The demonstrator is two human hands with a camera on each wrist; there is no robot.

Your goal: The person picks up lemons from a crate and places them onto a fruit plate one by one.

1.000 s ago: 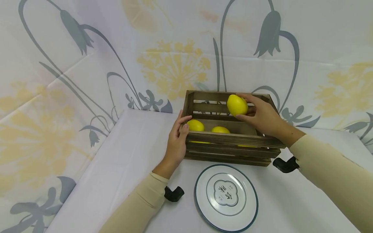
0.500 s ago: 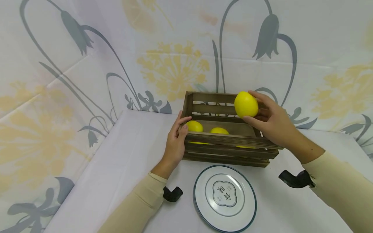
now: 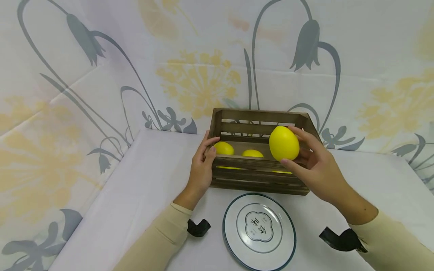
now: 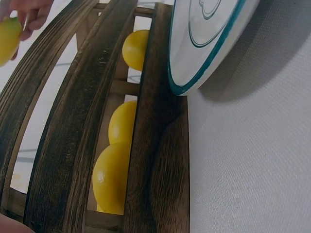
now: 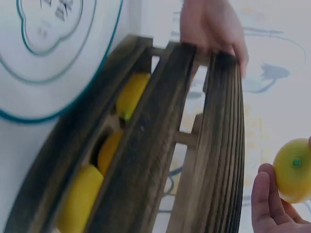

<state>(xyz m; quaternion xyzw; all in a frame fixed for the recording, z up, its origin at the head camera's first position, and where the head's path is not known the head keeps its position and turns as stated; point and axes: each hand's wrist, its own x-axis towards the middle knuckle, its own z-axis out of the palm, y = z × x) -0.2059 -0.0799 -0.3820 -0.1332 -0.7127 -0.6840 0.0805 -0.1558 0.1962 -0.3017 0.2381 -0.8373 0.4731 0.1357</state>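
Observation:
My right hand pinches a yellow lemon between thumb and fingers, over the front right part of a dark wooden slatted crate. In the right wrist view the green-tipped end of this lemon shows. My left hand grips the crate's left end, thumb and fingers over its rim. Inside the crate lie a lemon near that hand and another lemon near the middle. Through the lower gap, the left wrist view shows lemons partly hidden by slats.
A white plate with a blue rim and a dark printed emblem lies on the white cloth, just in front of the crate. Behind the crate rises a flower-printed cloth backdrop. Black wrist mounts stick out from the sleeves.
The right hand has carried the lemon rightward, then down and toward me, from over the crate's back to its front. The left hand stays on the crate; the whole view has shifted slightly.

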